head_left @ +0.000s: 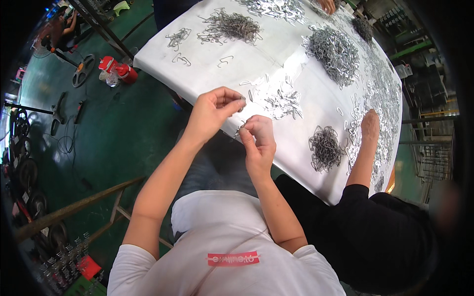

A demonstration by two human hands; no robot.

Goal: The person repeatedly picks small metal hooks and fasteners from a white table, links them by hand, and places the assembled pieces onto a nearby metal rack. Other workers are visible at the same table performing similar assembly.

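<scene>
Close to the table's near edge, my left hand (212, 111) is closed in a pinch, with a small dark metal piece (242, 102) at its fingertips. My right hand (260, 140) pinches a small bent wire clip (240, 129) just below it, nearer my body. The two hands are slightly apart, and their fingers partly cover what they hold. Just beyond them lies a loose spread of small flat silvery metal pieces (284, 98). A heap of dark bent wire clips (327, 149) sits to the right of my right hand.
The white-covered table (212, 81) also bears a dark wire heap (232, 27) and a large silvery clip pile (333, 54). At right, a co-worker's hand (370, 123) reaches into scattered pieces; another hand (327, 5) shows at the far edge. Red containers (118, 70) stand at left.
</scene>
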